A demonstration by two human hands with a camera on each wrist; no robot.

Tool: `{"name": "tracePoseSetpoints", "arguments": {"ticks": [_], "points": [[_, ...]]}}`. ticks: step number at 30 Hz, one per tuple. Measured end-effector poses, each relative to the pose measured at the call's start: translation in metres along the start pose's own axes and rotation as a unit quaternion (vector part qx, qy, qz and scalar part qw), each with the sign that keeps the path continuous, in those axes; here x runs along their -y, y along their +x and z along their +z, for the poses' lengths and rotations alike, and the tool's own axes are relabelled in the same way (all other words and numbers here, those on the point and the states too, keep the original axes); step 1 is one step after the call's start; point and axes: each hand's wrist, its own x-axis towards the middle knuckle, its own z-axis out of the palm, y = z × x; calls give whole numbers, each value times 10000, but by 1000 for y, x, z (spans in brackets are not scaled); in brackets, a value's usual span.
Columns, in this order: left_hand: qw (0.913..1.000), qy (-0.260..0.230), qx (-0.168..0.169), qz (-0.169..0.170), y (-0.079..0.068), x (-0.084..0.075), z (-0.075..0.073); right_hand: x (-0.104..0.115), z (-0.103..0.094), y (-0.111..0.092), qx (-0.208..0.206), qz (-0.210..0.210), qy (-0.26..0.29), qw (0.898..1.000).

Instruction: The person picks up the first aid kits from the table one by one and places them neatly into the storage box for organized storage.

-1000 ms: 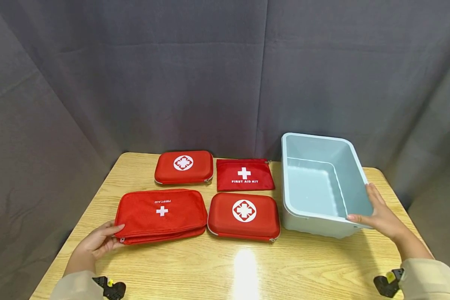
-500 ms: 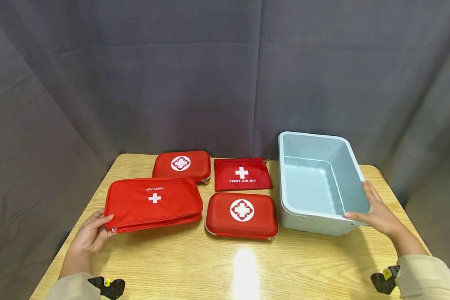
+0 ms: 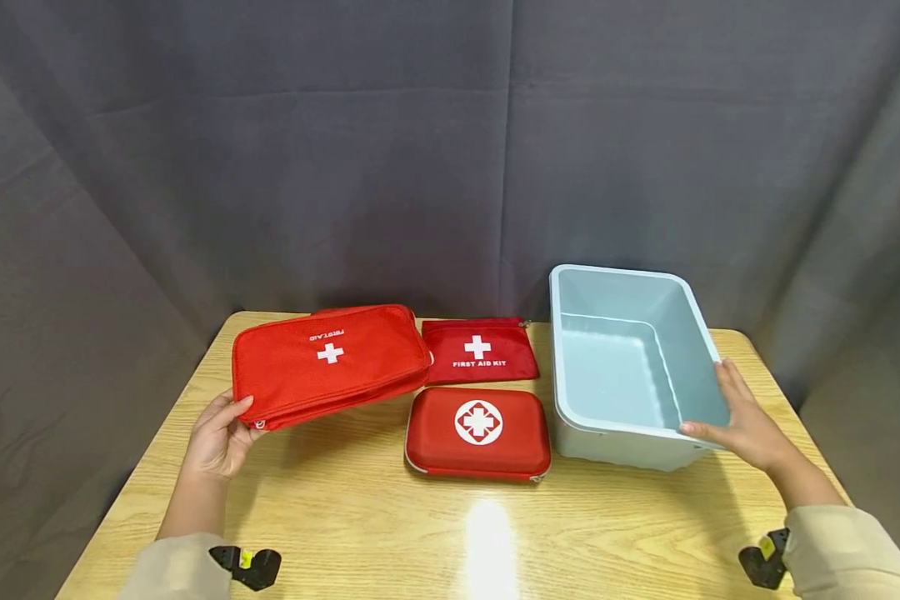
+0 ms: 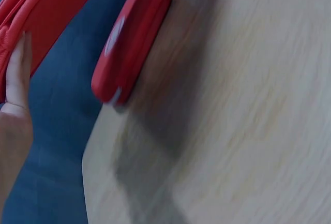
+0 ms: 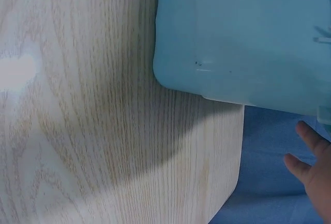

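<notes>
My left hand (image 3: 219,433) grips the near left corner of a red soft first aid pouch (image 3: 285,362), with the thumb on top. The pouch hangs tilted above the table, its right end higher. It hides nearly all of a red hard first aid case (image 4: 132,43), which shows in the left wrist view. My right hand (image 3: 750,425) rests at the near right corner of a pale blue-grey plastic bin (image 3: 558,375). Its thumb lies on the front rim and its fingers reach along the right rim. In the right wrist view, two fingers (image 5: 311,137) stretch out straight beside the bin.
A flat red zip pouch (image 3: 510,354) marked FIRST AID KIT lies at the back middle. In front of it sits another red hard case (image 3: 435,433). The bin stands right of both on the wooden table (image 3: 360,533). Grey cloth (image 3: 390,167) hangs behind.
My left hand has lifted the soft pouch off the table and moved it away from me, over the back left hard case. The right hand has stayed at the bin's corner.
</notes>
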Motion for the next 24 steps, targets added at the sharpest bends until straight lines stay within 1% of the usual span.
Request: {"name": "tracePoseSetpoints", "arguments": {"ticks": [3, 7, 10, 17, 24], "points": [[10000, -73, 18, 15, 6, 7, 9, 0, 1, 1, -2, -4, -74, 10000], [9999, -93, -60, -31, 13, 17, 23, 1, 1, 1, 24, 51, -144, 9999], [9999, 19, -57, -118, 19, 26, 32, 1, 1, 1, 45, 103, -200, 9997], [9990, 309, 78, -316, 31, 47, 50, 1, 0, 0, 45, 100, -211, 9997], [9980, 358, 133, -506, 37, 63, 69, 0, 0, 2, 34, 10, -184, 9998]]}}
